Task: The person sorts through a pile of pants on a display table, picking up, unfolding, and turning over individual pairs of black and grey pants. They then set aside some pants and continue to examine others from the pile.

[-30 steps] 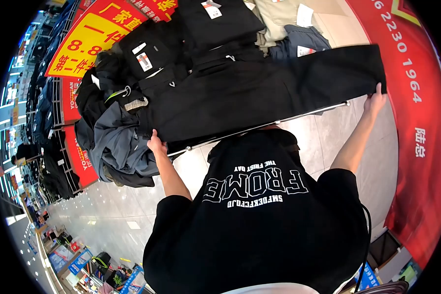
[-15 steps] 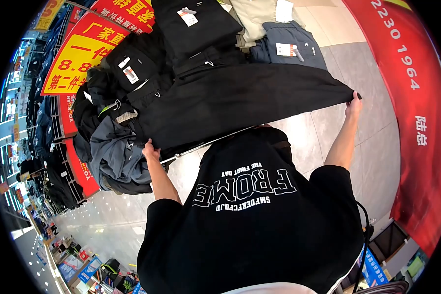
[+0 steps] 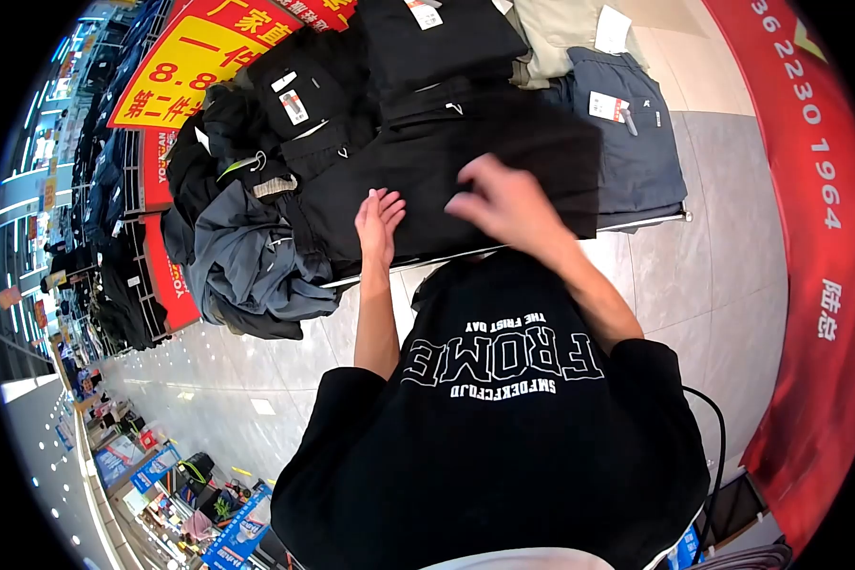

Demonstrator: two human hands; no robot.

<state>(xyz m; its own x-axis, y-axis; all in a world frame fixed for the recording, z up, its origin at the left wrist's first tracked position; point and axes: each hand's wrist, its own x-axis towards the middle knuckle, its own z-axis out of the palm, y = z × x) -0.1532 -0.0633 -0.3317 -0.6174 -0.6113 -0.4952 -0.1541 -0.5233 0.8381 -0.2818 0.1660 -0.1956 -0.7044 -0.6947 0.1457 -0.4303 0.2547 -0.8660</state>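
Note:
A pair of black trousers (image 3: 404, 180) lies across the display rack, its right end folded over into a straight edge. My left hand (image 3: 380, 220) is open above the near part of the trousers, fingers extended and nothing in them. My right hand (image 3: 508, 199) hovers over the middle of the same trousers, blurred by motion. Its thumb and fingers are apart, with nothing visible between them. Dark grey trousers (image 3: 636, 142) with a tag lie folded just right of the black pair.
Crumpled grey-blue garments (image 3: 242, 256) hang over the rack's left end. Folded black trousers (image 3: 437, 47) and beige trousers (image 3: 551, 38) lie behind. A yellow sale sign (image 3: 185, 71) stands at the left; a red banner (image 3: 788, 190) hangs at the right.
The right hand let go of the trouser leg end and moved left toward the middle; the leg is now folded over. The left hand released the near edge and shifted right.

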